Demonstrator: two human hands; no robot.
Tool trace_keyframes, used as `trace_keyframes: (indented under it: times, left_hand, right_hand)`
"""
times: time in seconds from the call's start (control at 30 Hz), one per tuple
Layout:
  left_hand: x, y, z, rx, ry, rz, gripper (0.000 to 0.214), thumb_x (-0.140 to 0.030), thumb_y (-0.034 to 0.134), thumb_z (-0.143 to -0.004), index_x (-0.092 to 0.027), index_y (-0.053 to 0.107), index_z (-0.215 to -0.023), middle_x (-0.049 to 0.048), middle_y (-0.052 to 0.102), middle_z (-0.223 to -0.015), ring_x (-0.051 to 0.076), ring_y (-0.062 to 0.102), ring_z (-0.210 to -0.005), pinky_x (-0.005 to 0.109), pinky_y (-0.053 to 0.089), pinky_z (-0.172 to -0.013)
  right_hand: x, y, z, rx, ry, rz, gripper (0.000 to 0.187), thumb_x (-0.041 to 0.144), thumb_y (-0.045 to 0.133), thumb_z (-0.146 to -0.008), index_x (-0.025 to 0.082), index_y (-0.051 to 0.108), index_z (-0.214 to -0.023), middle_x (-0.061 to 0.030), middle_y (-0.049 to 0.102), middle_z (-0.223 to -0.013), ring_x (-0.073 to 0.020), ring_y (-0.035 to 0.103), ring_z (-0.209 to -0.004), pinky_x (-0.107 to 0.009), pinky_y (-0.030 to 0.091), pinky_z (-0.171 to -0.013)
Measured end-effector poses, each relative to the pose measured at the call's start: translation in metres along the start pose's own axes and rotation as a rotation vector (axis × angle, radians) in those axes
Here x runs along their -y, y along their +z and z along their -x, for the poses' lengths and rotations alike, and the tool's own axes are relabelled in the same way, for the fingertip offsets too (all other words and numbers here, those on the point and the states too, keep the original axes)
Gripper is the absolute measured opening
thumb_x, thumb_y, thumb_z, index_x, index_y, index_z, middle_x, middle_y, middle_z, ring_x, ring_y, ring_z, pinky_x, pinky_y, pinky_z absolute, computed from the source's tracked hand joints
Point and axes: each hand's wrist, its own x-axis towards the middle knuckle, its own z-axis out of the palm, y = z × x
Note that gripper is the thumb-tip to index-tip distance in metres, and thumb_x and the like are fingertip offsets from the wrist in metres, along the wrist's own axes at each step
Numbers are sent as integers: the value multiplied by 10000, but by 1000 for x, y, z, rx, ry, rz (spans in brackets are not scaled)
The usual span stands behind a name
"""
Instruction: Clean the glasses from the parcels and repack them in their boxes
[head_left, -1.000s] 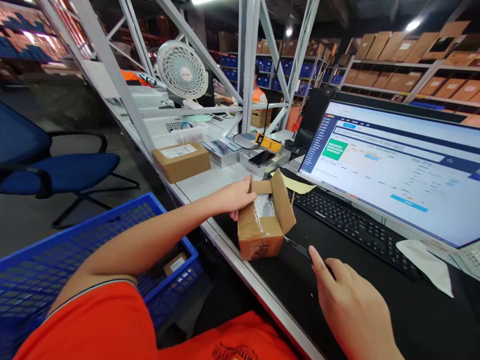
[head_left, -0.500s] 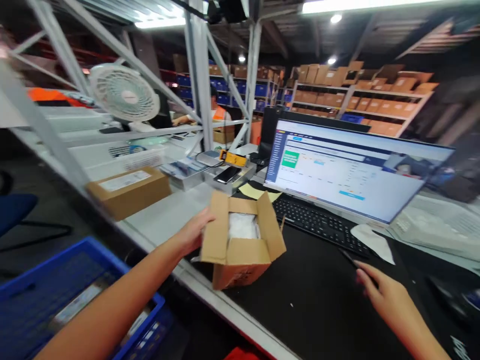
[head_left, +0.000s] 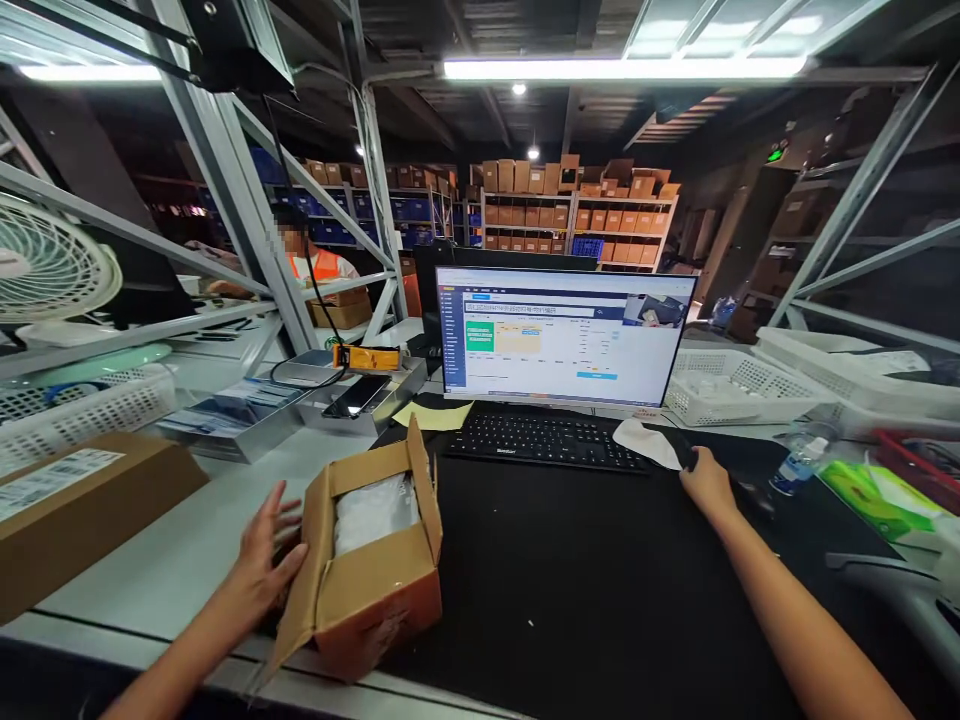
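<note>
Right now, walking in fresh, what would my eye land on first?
Probably the bright computer monitor, standing behind a black keyboard. Nearer, on the left, an opened cardboard box shows white wrapping inside, with the left hand spread beside its left flap. Further right, the right hand grips a dark object beside a white sheet.

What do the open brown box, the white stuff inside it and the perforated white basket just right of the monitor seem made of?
Open brown box: matte cardboard, judging by its creased, folded-out flaps.
Crumpled white material inside: probably thin plastic film, given its slight sheen, though paper is possible.
Perforated white basket: likely smooth moulded plastic, as its regular holes suggest.
</note>
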Motion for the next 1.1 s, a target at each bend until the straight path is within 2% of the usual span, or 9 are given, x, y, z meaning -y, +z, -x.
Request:
trace_keyframes:
  times: [0.1,0.17,0.23,0.33,0.53,0.67,0.83,0.97,1.1]
  left_hand:
    - [-12,-53,-13,65,206,-185,684,-680,569,-806,-581,383,-1457,-146,332,-1622,390,345,-1455,561,295,-1208]
    - [-33,-76,-17,206,267,-250,398,-601,551,-855,-510,674,-1222,-143,336,-1621,377,347,-1460,553,269,-1218]
    - [-57,-82,-19,316,240,-293,357,-553,514,-884,-436,751,-1126,-62,433,-1580,359,406,-1434,525,291,-1211]
    - [-84,-66,-22,317,203,-391,448,-579,520,-872,-340,743,-1178,64,468,-1556,383,427,-1417,534,311,-1192]
    - [-94,-49,-29,305,212,-515,494,-565,422,-952,-289,671,-1277,145,400,-1578,389,462,-1367,557,347,-1136]
    - [-103,-53,-23,267,202,-532,535,-527,403,-988,-350,471,-1489,137,330,-1619,394,410,-1416,558,325,-1145]
    - [-111,-45,-37,116,60,-315,663,-502,484,-970,-284,315,-1574,174,265,-1638,410,298,-1482,583,245,-1181]
    - [-97,-27,-61,79,-11,-171,607,-499,369,-1009,-200,394,-1537,160,418,-1571,330,307,-1497,505,256,-1205]
    - [-83,-6,-66,-50,-27,3,664,-495,162,-1042,-101,546,-1415,161,331,-1624,275,172,-1553,449,188,-1244]
  right_hand:
    - [9,6,-10,24,17,111,344,372,654,-960,180,614,-1242,-90,634,-1226,-216,653,-1041,-394,571,-876]
    - [15,9,-10,36,19,194,291,321,617,-978,131,628,-1198,-113,660,-1143,-225,665,-992,-407,569,-849]
    - [20,10,-4,22,3,273,237,198,518,-991,63,650,-1136,-195,668,-1088,-289,665,-1011,-439,547,-825]
    - [28,5,7,-13,-57,349,303,101,422,-948,15,656,-1121,-291,647,-1099,-388,639,-1088,-470,510,-806]
    - [63,-25,36,28,-308,266,373,336,488,-970,181,639,-1274,-122,700,-1136,-267,689,-999,-369,527,-792]
    - [112,-54,96,15,-780,-181,327,395,547,-961,231,665,-1218,-60,718,-1064,-193,697,-808,-336,567,-756]
    - [186,-86,186,120,-1414,-428,310,233,564,-969,277,626,-1270,-50,701,-1160,-169,689,-1016,-271,577,-859]
    - [260,-74,227,259,-1634,-393,272,188,477,-995,202,663,-1192,-80,709,-1134,-185,659,-1041,-329,539,-953]
    - [317,-37,238,300,-1562,42,277,233,466,-1018,134,723,-1041,-118,741,-979,-250,681,-986,-518,411,-1092]
